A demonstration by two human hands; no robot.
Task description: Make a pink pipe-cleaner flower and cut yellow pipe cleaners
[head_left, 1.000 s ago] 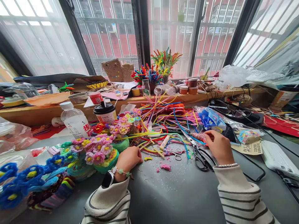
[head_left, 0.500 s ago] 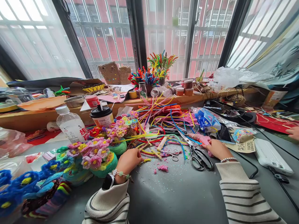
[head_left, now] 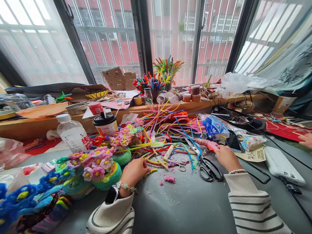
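My left hand [head_left: 134, 172] rests on the grey table beside the pink flowers, fingers curled together near a small yellow piece [head_left: 153, 170]; what they hold, if anything, is hidden. My right hand [head_left: 226, 157] has its fingers closed on a pink object [head_left: 207, 144] with an orange tip, beyond the large black-handled scissors [head_left: 207, 165]. Between the hands lie small scissors [head_left: 180, 165], a pink fuzzy scrap [head_left: 169, 179] and scattered glitter. Behind them spreads a heap of coloured pipe cleaners [head_left: 170, 122].
Pipe-cleaner flowers [head_left: 98, 162], a bottle [head_left: 73, 135] and a lidded cup [head_left: 105, 124] stand at left. A white power bank [head_left: 284, 165] with cables lies at right. Another person's hand [head_left: 305, 140] shows at the right edge. Jars line the wooden ledge [head_left: 136, 108].
The view has shifted slightly. My right hand now sits a little lower relative to the large scissors, with the pink object still in it. My left hand has hardly moved.
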